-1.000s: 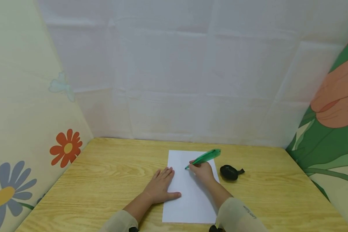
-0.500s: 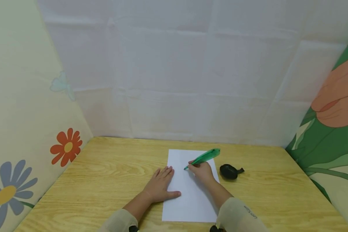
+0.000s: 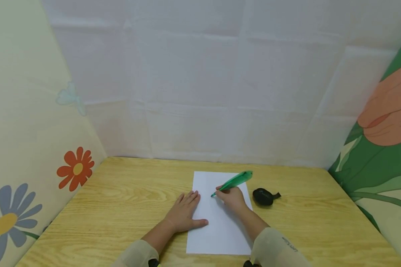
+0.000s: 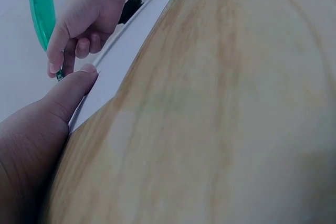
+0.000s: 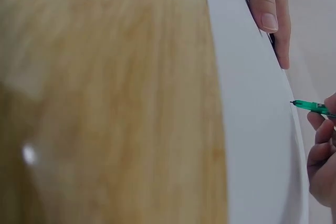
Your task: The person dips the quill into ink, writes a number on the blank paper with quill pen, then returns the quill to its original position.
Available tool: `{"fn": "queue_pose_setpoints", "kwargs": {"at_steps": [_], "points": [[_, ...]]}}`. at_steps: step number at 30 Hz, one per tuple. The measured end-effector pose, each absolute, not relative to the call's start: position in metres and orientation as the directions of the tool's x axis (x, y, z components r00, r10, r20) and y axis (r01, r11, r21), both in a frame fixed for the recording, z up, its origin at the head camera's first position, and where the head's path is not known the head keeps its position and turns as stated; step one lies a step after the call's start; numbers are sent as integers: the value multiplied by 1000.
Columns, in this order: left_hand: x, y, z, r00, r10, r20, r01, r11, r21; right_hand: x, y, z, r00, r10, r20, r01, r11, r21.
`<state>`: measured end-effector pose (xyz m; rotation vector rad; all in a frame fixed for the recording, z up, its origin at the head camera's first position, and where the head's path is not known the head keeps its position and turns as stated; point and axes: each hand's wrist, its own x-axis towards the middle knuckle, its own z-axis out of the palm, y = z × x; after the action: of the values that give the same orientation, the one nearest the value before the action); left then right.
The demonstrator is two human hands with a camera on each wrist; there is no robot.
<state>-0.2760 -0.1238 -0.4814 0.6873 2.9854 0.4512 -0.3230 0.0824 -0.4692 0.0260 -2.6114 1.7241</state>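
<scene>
Yellow and wood-grained, the table [image 3: 120, 200] is stretching under a white paper [image 3: 220, 237]. The left hand [image 3: 183, 216] is spreading its fingers wide, with its thumb lying on the paper. The right hand [image 3: 234, 201] is pinching a green pen [image 3: 236, 180] in its grip, above the paper. The head view, not the right wrist one, is showing a round black thing [image 3: 263, 197] just right of the paper. A thin dark tip [image 5: 292, 102] is ending the pen.

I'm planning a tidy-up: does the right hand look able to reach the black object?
Probably yes: the black object lies beside the right hand, nothing visibly between, though that hand grips the green pen.
</scene>
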Motion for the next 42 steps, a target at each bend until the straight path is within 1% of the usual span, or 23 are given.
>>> {"fn": "queue_pose_setpoints", "kwargs": {"at_steps": [15,25,42], "points": [[-278,-124,-483,-903,430,-1,411,864,290,-319,83,-470,-1000,-25,9,-18,406,-913],[-275,-124,-480,-899,437,8,420,859,294,-313,84,-469,-999,-40,28,-42,411,-911],[-276,-125,-481,-897,442,22,428,854,295,-307,88,-468,-998,-68,-3,-26,424,-905]]}}
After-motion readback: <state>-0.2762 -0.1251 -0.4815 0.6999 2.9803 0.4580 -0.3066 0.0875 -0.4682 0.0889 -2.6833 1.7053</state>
